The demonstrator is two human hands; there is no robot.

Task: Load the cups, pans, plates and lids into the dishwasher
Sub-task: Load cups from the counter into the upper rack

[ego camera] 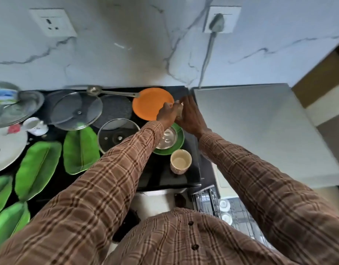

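Hands meet over the back right corner of the black counter [164, 178], with a small pale cup [179, 111] caught between them. Only a sliver of the cup shows, and it is blurred. The left hand [167, 115] reaches in from the left with its fingers curled toward the cup; whether they actually pinch it I cannot tell. The right hand [191, 117] stands on the cup's right side with fingers long and fairly straight, its palm against or just beside the cup; the contact itself is hidden.

Just left of the hands lies an orange plate [149, 103]. Directly below the left wrist sits a steel bowl [167, 138] on a round green plate [179, 142]. Nearer the person stands a beige cup [180, 161], upright and apart from both hands.

Farther left are two glass lids: a large one [76, 109] and a smaller one [115, 133] partly under the left sleeve. A steel ladle [107, 91] lies along the back edge. Green leaf-shaped plates [79, 150] spread across the left of the counter, with a white cup [33, 125] on its side beyond them.

To the right is the grey dishwasher top [251, 131], and below it the open rack [208, 199] holds white dishes.
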